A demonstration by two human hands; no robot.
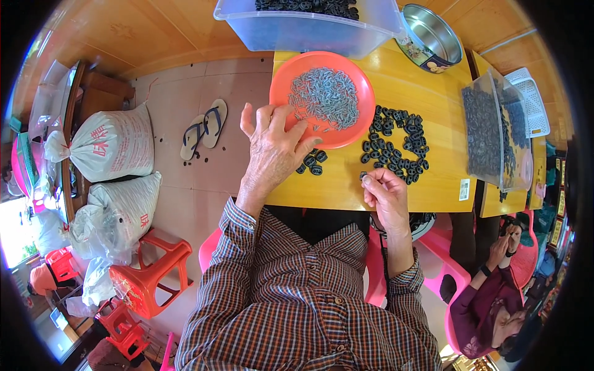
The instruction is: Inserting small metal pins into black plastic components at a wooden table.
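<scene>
My left hand (272, 145) reaches over the near left rim of a round orange-red plate (366, 102), fingers bent and apart. Small grey metal screws (325, 93) lie heaped in that plate, a few of them loose close to my fingers. Between thumb and forefinger, my right hand (387, 195) pinches a small black plastic piece (363, 176) above the table's front edge. Many similar black pieces (396, 159) are spread just beyond it, and several more (317, 169) lie beside my left thumb, partly covered by it.
The yellow table (346, 191) also carries a clear bin (309, 37) at the back, an open round tin (430, 40) and a clear box (489, 136) of black parts. White sacks (117, 145), a red stool (151, 278) and slippers (204, 130) are on the left. Another person (495, 297) sits right.
</scene>
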